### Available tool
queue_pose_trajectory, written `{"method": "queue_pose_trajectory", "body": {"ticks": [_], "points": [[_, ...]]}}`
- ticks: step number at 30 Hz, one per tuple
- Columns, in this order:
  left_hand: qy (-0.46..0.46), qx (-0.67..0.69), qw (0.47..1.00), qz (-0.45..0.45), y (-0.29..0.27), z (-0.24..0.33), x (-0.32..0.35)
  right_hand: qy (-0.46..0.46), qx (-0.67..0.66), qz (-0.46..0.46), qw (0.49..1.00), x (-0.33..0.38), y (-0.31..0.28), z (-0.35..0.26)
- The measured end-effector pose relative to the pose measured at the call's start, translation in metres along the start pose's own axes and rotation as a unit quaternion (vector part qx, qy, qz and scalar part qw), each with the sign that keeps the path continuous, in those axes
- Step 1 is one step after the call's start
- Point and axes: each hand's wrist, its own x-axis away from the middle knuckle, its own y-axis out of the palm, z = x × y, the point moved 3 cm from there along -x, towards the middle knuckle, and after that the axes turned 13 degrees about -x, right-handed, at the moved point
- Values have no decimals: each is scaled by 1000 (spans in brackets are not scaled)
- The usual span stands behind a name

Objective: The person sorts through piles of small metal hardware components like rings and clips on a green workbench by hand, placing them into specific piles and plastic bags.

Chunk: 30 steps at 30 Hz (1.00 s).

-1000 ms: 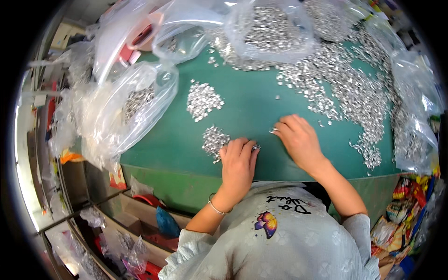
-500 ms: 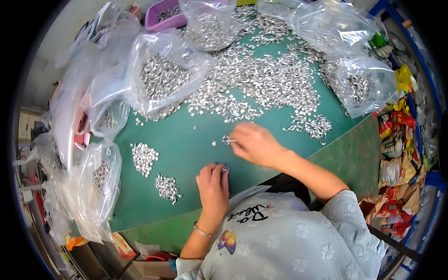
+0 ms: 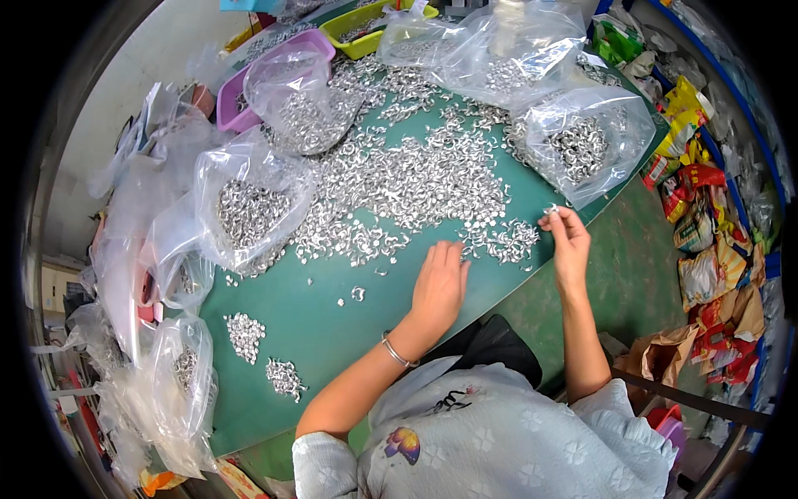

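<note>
Two sorted little heaps [image 3: 245, 334] sit at the left of the green desk [image 3: 332, 333]. The left hand [image 3: 439, 284] lies flat, fingers spread, beside the big pile of small metal clips [image 3: 407, 179]. The right hand [image 3: 568, 241] pinches one clip [image 3: 550, 209]: light, stiff, slippery, probably best nipped by its edges.

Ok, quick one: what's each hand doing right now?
Left hand: open, flat on the green table, holding nothing.
Right hand: fingertips pinched on a small silver metal piece.

Shiny silver metal pieces [image 3: 407, 179] lie on a matt green tabletop [image 3: 324, 324] beside glossy clear plastic bags [image 3: 249, 200].
</note>
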Motion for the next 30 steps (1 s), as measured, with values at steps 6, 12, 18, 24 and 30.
{"method": "queue_pose_trajectory", "body": {"ticks": [6,12,18,24,30], "points": [[-32,-30,997,60,-12,2,4,-139,204,-97,964,-11,11,-31],[-22,-6,999,44,-13,9,3,-353,474,-29,806,-90,0,-85],[-15,-2,1000,5,-8,3,1,-396,513,-26,762,-85,-9,-73],[10,-14,1000,9,2,10,0,-337,590,-38,733,-105,-13,-59],[17,-24,999,-21,9,15,1,-316,628,-41,710,-106,-16,-58]]}}
